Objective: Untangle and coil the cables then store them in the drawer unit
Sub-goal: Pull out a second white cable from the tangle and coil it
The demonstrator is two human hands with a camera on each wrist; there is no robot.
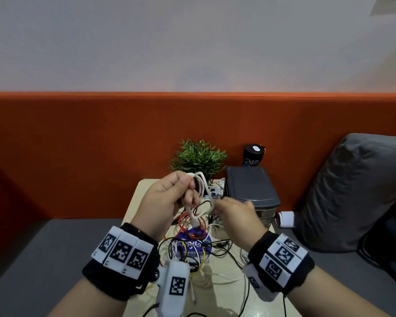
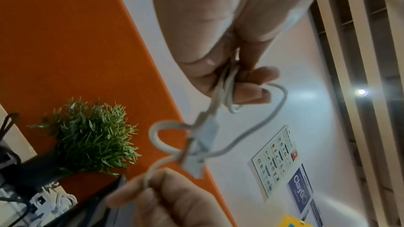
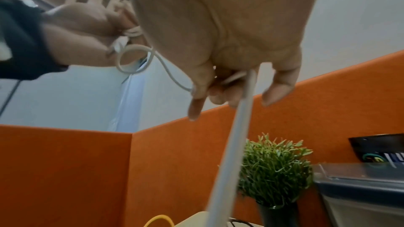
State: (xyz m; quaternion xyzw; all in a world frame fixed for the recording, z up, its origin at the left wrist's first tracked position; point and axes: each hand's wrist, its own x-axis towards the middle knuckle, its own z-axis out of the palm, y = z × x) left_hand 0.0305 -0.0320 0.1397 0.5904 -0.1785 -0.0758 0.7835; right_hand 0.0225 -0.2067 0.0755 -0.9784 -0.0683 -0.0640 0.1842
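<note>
The white cable hangs in loops above the small beige table, raised between my hands in front of the plant. My left hand pinches the gathered loops between thumb and curled fingers; in the left wrist view the strands bunch at my fingertips and a flat white plug dangles just below them. My right hand is curled round another stretch of the same cable, thumb and fingers closed on it, and in the right wrist view a strand runs down from that grip toward the table.

Below my hands the other cables lie in a tangle on the tabletop: red, black, white and yellow, spread over a round purple mat whose writing I cannot read. The dark grey drawer unit stands at the table's far right corner, beside the plant, with a black can behind it.

The table sits against an orange upholstered backrest under a pale wall, with a grey cushion to my right. Both wrists wear black bands with square-coded white tags. A wall poster in the left wrist view reads "ClayGo".
</note>
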